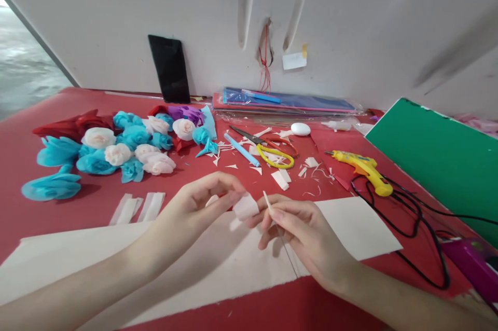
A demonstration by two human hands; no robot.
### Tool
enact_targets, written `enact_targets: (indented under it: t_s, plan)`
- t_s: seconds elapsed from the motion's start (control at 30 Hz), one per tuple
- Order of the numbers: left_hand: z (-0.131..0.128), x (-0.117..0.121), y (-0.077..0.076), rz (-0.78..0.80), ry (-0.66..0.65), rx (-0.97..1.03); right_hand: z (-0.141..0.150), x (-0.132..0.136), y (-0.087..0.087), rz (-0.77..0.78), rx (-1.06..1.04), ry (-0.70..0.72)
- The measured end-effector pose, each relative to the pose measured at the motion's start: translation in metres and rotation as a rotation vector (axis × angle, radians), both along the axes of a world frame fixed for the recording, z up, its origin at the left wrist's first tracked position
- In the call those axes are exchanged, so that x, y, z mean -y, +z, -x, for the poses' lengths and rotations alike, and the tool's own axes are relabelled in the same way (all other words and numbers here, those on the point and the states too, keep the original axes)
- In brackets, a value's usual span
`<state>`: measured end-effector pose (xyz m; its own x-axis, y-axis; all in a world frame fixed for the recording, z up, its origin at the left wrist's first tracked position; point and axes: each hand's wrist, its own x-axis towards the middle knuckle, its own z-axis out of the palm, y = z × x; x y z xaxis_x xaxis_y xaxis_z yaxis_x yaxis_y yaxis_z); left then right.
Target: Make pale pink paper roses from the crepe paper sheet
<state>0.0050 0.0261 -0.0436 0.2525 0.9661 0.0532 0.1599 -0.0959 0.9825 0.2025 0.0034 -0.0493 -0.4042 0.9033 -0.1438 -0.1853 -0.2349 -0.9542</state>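
Between the thumb and fingers of my left hand is a pale pink paper petal. My right hand pinches a thin wire stem, its white-wrapped tip pointing up close to the petal. Both hands hover above a cream paper sheet on the red table. Beyond my left wrist lie small stacks of pale paper strips. Farther back sit several blue paper flowers and pale pink ones.
Yellow-and-red-handled scissors, a light-blue pen and paper scraps lie beyond my hands. To the right is a yellow glue gun with a black cord, by a green board. A black phone leans on the wall.
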Motion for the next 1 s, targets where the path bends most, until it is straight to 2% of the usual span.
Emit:
enact_targets:
  t_s: [0.27, 0.5, 0.63, 0.73, 0.83, 1.0]
  plan:
    - [0.0, 0.006, 0.006, -0.18, -0.021, -0.106, 0.0, 0.003, 0.004, -0.018, -0.051, 0.001]
    - [-0.002, 0.007, 0.008, -0.34, -0.007, -0.09, 0.0, 0.006, 0.003, -0.025, -0.024, 0.045]
    - [0.0, 0.007, 0.01, -0.279, 0.019, -0.079, -0.002, 0.007, 0.007, -0.099, 0.032, 0.004]
    - [0.002, 0.005, 0.009, -0.175, 0.044, -0.065, -0.005, 0.009, 0.011, -0.291, 0.216, -0.04]
    - [0.002, 0.004, 0.007, -0.085, 0.035, -0.048, -0.006, 0.011, 0.013, -0.46, 0.42, 0.011]
    - [-0.003, 0.008, 0.007, -0.035, -0.03, -0.027, -0.001, 0.016, 0.012, -0.597, 0.469, 0.089]
